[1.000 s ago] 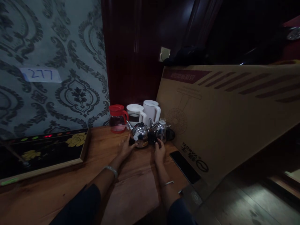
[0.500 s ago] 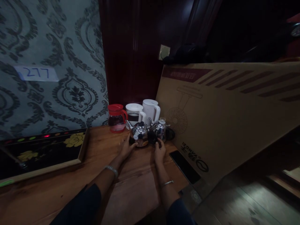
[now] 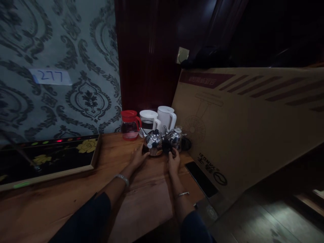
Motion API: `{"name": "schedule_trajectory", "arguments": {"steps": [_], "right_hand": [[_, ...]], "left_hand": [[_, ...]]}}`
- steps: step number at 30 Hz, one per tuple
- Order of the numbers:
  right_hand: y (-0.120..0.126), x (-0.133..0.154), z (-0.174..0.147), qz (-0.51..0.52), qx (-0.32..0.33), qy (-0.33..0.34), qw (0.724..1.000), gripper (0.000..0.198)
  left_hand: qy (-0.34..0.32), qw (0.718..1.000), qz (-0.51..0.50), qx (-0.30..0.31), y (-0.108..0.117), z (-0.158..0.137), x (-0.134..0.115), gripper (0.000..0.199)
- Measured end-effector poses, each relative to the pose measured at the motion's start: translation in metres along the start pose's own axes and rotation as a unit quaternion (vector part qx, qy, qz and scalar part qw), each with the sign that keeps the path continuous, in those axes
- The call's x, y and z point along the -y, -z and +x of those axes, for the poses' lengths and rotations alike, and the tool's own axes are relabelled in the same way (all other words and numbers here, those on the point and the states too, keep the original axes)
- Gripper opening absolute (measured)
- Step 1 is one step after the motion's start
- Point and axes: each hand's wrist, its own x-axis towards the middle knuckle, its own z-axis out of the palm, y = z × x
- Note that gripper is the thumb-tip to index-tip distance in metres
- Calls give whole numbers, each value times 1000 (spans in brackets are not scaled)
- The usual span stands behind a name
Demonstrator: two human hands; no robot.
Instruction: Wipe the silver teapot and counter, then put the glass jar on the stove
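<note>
A shiny steel teapot [image 3: 155, 141] with a black lid knob stands on the wooden table, its spout pointing left. My left hand [image 3: 138, 158] is cupped against its lower left side, the thumb at the front and the other fingers partly hidden. On the right, the fingers of my right hand [image 3: 174, 161] are closed at its black handle [image 3: 167, 146]. A second steel kettle [image 3: 176, 137] with a clear lid knob sits just behind, partly covered by the first one and my right hand.
Behind stand a red-lidded glass jug [image 3: 130, 126], a white-lidded jug [image 3: 149, 114] and a white pitcher [image 3: 165, 116]. A large cardboard box [image 3: 243, 128] leans on the right, with a dark phone-like slab [image 3: 201, 179] beside it. A framed black tray [image 3: 63, 153] lies left.
The camera view has shifted slightly, so everything sits a little farther right and higher. Both hands stay at the teapot, with no clear movement of it on the table.
</note>
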Motion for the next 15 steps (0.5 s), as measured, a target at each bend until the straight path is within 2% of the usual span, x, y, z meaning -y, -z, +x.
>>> {"name": "schedule_trajectory", "arguments": {"steps": [4, 9, 11, 14, 15], "right_hand": [[6, 9, 0, -22, 8, -5, 1000, 53], [22, 26, -11, -26, 48, -25, 998, 65], [25, 27, -12, -70, 20, -25, 997, 67], [26, 22, -13, -89, 28, -48, 994, 57], [27, 20, -15, -88, 39, -38, 995, 53]], "left_hand": [[-20, 999, -43, 27, 10, -20, -15, 51], [-27, 997, -67, 40, 36, -87, -39, 24], [-32, 996, -65, 51, 53, -117, -45, 15], [-67, 991, -81, 80, 88, -162, -46, 4], [-77, 989, -88, 87, 103, -176, -44, 6]]}}
